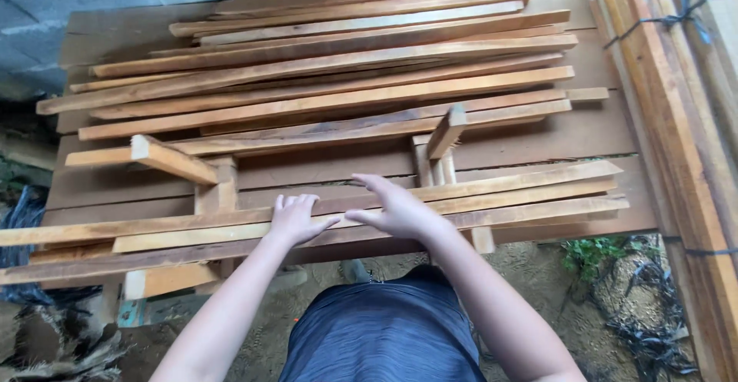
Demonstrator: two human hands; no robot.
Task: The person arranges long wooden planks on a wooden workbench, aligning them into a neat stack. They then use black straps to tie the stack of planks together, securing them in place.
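While both palms press flat, fingers spread and gripping nothing, the left hand [294, 218] and right hand [396, 209] rest on the near wooden slats [530, 197] at the workbench's [584, 132] front edge. Looks like squaring the bundle; next calls for a proper grip. Slat ends run off-frame left, and the supports underneath stay hidden.
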